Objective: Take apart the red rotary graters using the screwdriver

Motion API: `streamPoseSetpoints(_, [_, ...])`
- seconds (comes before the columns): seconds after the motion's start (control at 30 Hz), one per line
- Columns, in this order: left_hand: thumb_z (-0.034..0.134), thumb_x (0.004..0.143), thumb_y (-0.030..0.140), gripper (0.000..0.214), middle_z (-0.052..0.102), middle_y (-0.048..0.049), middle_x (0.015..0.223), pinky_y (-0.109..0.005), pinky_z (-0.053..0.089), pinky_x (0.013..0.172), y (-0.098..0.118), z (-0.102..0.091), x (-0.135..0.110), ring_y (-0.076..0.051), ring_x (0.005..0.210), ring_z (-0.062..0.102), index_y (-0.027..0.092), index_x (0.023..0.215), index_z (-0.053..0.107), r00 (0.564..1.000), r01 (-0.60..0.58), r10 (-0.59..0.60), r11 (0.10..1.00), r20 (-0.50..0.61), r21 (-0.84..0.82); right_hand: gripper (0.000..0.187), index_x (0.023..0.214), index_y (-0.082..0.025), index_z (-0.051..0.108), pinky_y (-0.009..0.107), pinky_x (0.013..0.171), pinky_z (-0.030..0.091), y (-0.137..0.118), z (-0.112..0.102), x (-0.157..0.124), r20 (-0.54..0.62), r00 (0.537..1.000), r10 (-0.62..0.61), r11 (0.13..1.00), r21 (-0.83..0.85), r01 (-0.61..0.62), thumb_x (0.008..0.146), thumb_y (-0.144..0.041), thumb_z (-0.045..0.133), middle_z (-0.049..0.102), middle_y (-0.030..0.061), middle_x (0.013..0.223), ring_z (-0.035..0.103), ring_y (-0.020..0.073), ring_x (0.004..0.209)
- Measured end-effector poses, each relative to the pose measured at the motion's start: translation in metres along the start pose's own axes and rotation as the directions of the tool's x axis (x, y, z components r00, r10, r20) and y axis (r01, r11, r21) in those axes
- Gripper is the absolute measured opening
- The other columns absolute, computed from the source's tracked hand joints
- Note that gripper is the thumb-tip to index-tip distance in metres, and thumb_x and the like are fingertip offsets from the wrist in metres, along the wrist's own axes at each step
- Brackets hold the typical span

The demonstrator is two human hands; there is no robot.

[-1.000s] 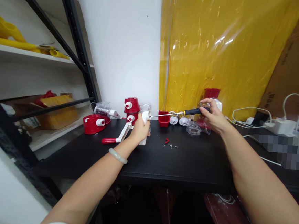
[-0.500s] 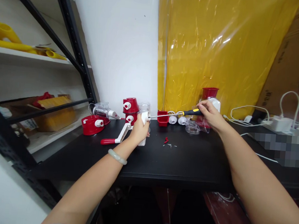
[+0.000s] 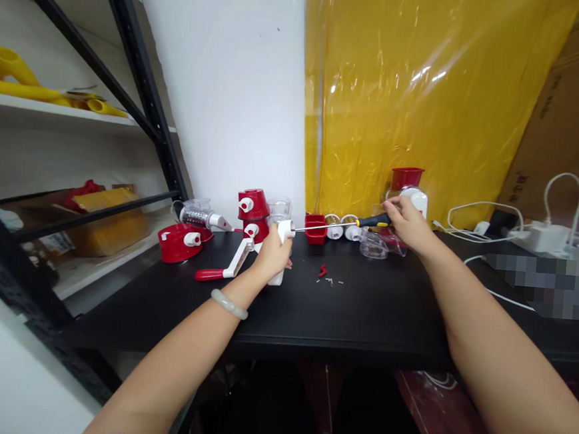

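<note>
Clasps a white tubular fitting [image 3: 285,230] in the left hand [image 3: 272,254], fingers closed around it, and pinches a long screwdriver [image 3: 371,221] by the rear of its dark-and-yellow handle with the fingertips of the right hand [image 3: 412,224]. Holds the shank between the two grips, sloping slightly down to the opening in the fitting; cannot tell a seated tip from one merely resting inside. Compared with half a second ago, shows less yellow on top of the handle, suggesting a turn of the driver, and brings fitting and driver together a little toward the right. Looks, from this, like driver work in mid-turn, with tool and fitting still lined up. Leaves unmoved, lower down between the grips, a small red piece [image 3: 322,271] and some tiny metal screws [image 3: 329,282] on the black table [image 3: 352,315]. Has, left of the left grip, a white crank arm [image 3: 237,258] with a red handle [image 3: 209,275]; behind that grip, stacked red housings [image 3: 253,204]; beside the right grip, clear plastic parts [image 3: 375,245].
</note>
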State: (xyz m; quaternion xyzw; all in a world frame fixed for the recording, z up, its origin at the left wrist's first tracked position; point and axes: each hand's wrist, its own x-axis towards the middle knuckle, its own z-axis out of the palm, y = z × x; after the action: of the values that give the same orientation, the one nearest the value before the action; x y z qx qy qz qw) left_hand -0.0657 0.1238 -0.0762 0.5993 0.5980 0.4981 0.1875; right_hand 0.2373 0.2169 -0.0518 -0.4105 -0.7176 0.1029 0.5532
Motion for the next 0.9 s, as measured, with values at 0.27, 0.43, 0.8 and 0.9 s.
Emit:
streamPoseSetpoints(0.27, [0.047,0.087,0.022,0.022,0.05,0.0046,0.068,-0.024,0.048,0.038,-0.001,0.002,0.002,-0.012,0.039,0.054,0.021,0.106,0.037,1.0,0.018,-0.018,1.0,-0.004,-0.021,0.066,0.12,-0.037,0.04,0.034,0.066,0.051,-0.01,-0.002,-0.001,0.008,1.0,0.01,0.828,0.56,-0.013,0.065,-0.051,0.075,0.054,-0.0028,0.079,0.059,0.0181,0.07])
streamPoseSetpoints(0.43, [0.048,0.087,0.023,0.021,0.051,0.0045,0.068,-0.025,0.05,0.039,0.0,0.002,0.001,-0.012,0.04,0.055,0.022,0.105,0.037,0.999,0.041,-0.041,0.999,-0.006,-0.006,0.058,0.086,-0.023,0.058,0.034,0.05,0.043,-0.01,-0.001,-0.001,0.116,0.965,0.234,0.88,0.397,-0.261,0.082,-0.076,0.035,0.051,0.0021,0.058,0.053,0.0197,0.053])
streamPoseSetpoints(0.8, [0.052,0.086,0.026,0.025,0.053,0.0029,0.072,-0.026,0.05,0.041,-0.003,0.001,0.005,-0.012,0.041,0.055,0.022,0.105,0.038,0.998,0.062,-0.062,0.997,-0.009,-0.04,0.058,0.111,-0.037,0.037,0.033,0.066,0.051,-0.015,-0.005,-0.003,0.068,0.998,0.012,0.843,0.537,-0.047,0.067,-0.049,0.072,0.05,-0.004,0.077,0.057,0.0175,0.07])
streamPoseSetpoints(0.9, [0.052,0.086,0.025,0.024,0.053,0.0033,0.071,-0.025,0.049,0.04,-0.003,0.002,0.004,-0.012,0.041,0.054,0.022,0.105,0.038,0.998,0.064,-0.064,0.997,0.006,-0.04,0.052,0.108,-0.036,0.04,0.035,0.069,0.052,-0.018,-0.006,-0.004,0.085,0.996,0.039,0.801,0.593,-0.082,0.068,-0.052,0.069,0.053,-0.0025,0.082,0.061,0.0196,0.079])
